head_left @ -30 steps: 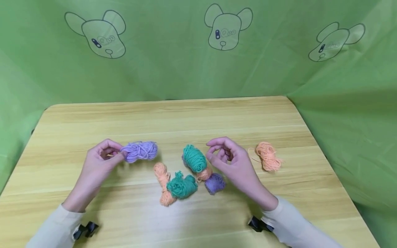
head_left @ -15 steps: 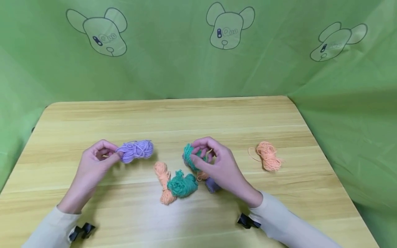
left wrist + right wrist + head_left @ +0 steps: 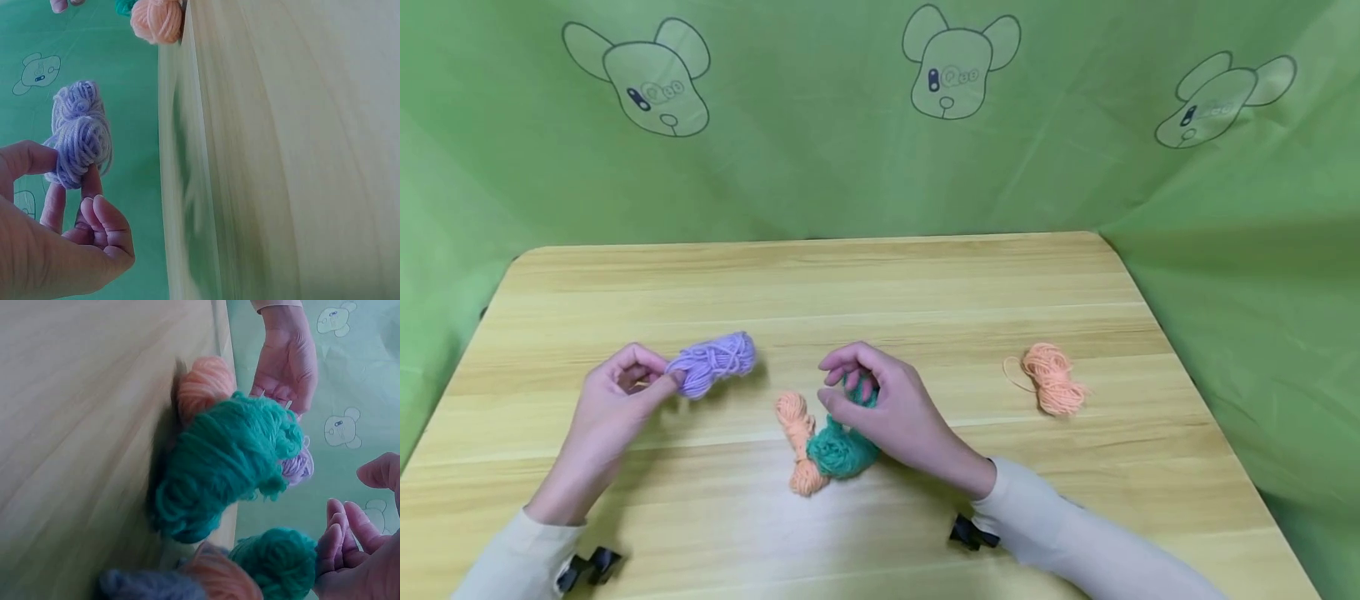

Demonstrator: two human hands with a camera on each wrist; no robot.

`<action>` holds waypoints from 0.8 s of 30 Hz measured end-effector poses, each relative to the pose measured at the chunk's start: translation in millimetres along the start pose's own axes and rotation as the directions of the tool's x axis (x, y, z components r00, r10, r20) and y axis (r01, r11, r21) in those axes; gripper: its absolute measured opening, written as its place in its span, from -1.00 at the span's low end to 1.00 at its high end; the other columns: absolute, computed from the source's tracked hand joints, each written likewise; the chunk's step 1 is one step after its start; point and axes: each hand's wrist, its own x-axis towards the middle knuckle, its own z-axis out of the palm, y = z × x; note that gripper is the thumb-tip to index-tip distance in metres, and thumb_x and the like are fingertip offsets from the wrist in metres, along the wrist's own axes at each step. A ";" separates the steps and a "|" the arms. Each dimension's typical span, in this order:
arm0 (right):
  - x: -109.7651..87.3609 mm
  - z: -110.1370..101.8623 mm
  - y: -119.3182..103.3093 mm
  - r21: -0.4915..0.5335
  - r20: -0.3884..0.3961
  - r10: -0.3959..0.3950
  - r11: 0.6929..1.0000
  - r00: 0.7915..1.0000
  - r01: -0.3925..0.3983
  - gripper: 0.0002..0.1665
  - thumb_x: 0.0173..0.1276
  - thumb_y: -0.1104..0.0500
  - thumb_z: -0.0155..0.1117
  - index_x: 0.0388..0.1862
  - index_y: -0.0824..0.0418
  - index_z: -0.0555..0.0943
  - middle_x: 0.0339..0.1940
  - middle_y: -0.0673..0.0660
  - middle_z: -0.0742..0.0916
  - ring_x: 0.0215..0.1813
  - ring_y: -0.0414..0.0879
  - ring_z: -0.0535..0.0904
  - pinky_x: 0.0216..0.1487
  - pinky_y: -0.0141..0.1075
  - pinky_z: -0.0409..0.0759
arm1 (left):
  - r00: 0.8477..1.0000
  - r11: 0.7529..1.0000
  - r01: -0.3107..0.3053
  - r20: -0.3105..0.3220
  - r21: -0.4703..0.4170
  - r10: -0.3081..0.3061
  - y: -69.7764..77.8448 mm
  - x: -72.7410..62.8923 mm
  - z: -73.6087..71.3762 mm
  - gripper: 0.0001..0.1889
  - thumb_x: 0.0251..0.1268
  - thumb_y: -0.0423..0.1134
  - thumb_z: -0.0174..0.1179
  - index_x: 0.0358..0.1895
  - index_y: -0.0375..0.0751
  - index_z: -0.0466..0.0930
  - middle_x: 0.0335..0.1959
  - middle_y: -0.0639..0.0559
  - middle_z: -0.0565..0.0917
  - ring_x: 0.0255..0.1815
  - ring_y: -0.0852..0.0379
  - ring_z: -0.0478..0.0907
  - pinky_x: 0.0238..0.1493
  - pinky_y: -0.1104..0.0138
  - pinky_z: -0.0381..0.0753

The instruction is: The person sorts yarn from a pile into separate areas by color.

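Note:
My left hand (image 3: 613, 408) pinches one end of a light purple yarn skein (image 3: 715, 364) between thumb and fingers, above the table. The skein (image 3: 81, 134) points up and away from the fingertips in the left wrist view. My right hand (image 3: 895, 408), fingers loosely bent and holding nothing, hovers over the pile. Below and left of it, a green yarn skein (image 3: 841, 452) lies against a peach yarn skein (image 3: 795, 429). Beside the right fingers, the right wrist view shows a second green skein (image 3: 275, 565), another peach skein (image 3: 222, 578) and a darker purple skein (image 3: 150, 587), mostly hidden from the head view.
A further peach yarn skein (image 3: 1052, 379) with a loose strand lies apart on the right. Everything rests on a wood-grain table (image 3: 805, 283). A green cloth (image 3: 805, 150) with printed animal heads hangs behind and along the sides.
My right hand has moved left across the pile and now covers the upper green skein. The left hand has drifted slightly left with the purple skein, whose far end has tilted up.

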 end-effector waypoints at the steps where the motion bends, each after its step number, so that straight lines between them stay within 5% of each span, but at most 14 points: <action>1: 0.4 1.6 -1.0 -0.003 0.004 -0.007 1.000 1.000 0.007 -0.71 0.45 0.20 0.50 0.11 0.09 0.72 -0.13 -0.03 0.75 -0.12 -0.06 0.60 -0.11 -0.26 0.58 | 1.000 1.000 0.001 -0.003 0.005 -0.001 -0.2 -0.3 -1.2 -0.91 0.47 -0.44 0.37 -0.14 -0.24 0.63 -0.23 0.21 0.69 -0.15 0.19 0.55 -0.18 0.42 0.59; 12: 11.3 19.6 -5.2 -0.085 0.040 -0.113 0.990 0.993 0.116 -0.70 0.42 0.23 0.52 0.10 0.17 0.72 -0.09 -0.08 0.75 -0.12 0.10 0.63 -0.12 -0.26 0.64 | 0.999 0.997 0.039 -0.021 -0.061 -0.041 -5.4 -3.7 -11.7 -0.88 0.45 -0.47 0.38 -0.17 -0.19 0.65 -0.23 0.21 0.73 -0.18 0.20 0.58 -0.17 0.44 0.59; 24: 21.4 31.9 -2.3 -0.123 0.128 -0.077 0.988 0.989 0.093 -0.66 0.45 0.16 0.54 0.15 0.13 0.71 -0.01 -0.02 0.74 -0.08 0.04 0.63 -0.19 -0.30 0.63 | 0.997 0.992 0.059 -0.041 -0.113 -0.064 -11.1 -8.5 -25.7 -0.89 0.47 -0.47 0.38 -0.16 -0.21 0.66 -0.23 0.18 0.75 -0.17 0.19 0.62 -0.11 0.44 0.62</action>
